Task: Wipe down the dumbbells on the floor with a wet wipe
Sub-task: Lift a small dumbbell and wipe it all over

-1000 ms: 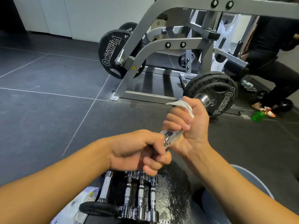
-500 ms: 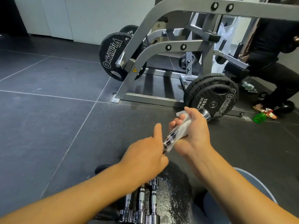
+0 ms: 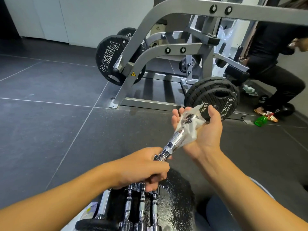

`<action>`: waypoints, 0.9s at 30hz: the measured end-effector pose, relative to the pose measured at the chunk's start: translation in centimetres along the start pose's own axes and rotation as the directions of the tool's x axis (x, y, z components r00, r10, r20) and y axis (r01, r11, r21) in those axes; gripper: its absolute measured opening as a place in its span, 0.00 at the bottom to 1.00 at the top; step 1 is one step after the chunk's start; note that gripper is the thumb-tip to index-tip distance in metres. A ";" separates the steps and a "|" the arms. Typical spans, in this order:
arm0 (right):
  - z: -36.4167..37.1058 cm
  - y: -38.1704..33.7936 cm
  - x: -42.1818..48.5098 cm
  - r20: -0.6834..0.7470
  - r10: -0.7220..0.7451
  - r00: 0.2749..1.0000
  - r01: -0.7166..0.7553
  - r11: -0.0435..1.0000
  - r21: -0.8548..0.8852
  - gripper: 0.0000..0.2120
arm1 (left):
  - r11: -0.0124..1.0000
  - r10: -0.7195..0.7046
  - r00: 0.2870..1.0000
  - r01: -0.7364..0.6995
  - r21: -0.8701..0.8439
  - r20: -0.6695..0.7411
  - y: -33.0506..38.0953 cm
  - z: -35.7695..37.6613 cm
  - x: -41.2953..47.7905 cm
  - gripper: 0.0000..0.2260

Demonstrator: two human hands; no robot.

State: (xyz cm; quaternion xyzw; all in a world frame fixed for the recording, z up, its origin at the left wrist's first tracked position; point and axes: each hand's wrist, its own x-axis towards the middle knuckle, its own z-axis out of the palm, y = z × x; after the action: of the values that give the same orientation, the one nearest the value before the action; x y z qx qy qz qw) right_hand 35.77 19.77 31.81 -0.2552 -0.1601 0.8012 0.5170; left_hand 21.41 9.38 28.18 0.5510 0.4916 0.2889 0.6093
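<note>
I hold a chrome dumbbell bar [image 3: 175, 140] slanted up and away over the floor. My left hand [image 3: 143, 167] is shut around its near end. Its far end lies on a white wet wipe [image 3: 190, 129] spread across the palm of my right hand [image 3: 203, 130], whose fingers are spread and curl only loosely around the wipe and the bar's end. Below my left hand several more chrome dumbbell bars [image 3: 141, 207] lie side by side on the floor, beside a wet-looking black weight plate [image 3: 176, 197].
A grey plate-loaded gym machine [image 3: 150, 52] with black Olympia weight plates [image 3: 215, 99] stands just beyond my hands. A person in black [image 3: 280, 64] crouches at the right, near a green bottle [image 3: 259, 121]. Dark floor tiles [image 3: 50, 122] stretch to the left.
My right hand has opened from a closed grip, so the wipe and the bar's far end now lie in the palm. My left hand has closed around the bar's near end.
</note>
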 end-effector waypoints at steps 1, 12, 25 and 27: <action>-0.1 0.1 0.1 -0.021 -0.019 1.000 0.019 1.000 -0.009 0.26 | 0.974 0.035 0.996 -0.015 0.227 -0.084 0.1 0.3 -0.2 0.23; -0.8 -0.6 0.6 -0.149 -0.161 0.976 0.138 0.979 -0.152 0.16 | 0.730 0.178 0.941 0.071 0.680 -0.289 0.0 1.1 -0.3 0.15; 0.7 -1.1 -0.5 0.144 -0.003 0.990 0.002 1.000 0.007 0.19 | 0.797 0.071 0.991 0.015 -0.603 0.118 -1.2 2.0 -0.6 0.17; 0.3 -0.8 -0.4 0.053 -0.039 0.998 0.039 0.999 -0.008 0.20 | 0.987 0.027 0.993 -0.044 -0.152 -0.111 -1.1 2.2 -0.6 0.17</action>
State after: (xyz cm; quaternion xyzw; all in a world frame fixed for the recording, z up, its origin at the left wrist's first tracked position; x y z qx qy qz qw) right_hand 36.34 19.74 32.53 -0.2331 -0.1821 0.7967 0.5271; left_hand 23.03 7.74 27.04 0.4944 0.4902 0.3666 0.6172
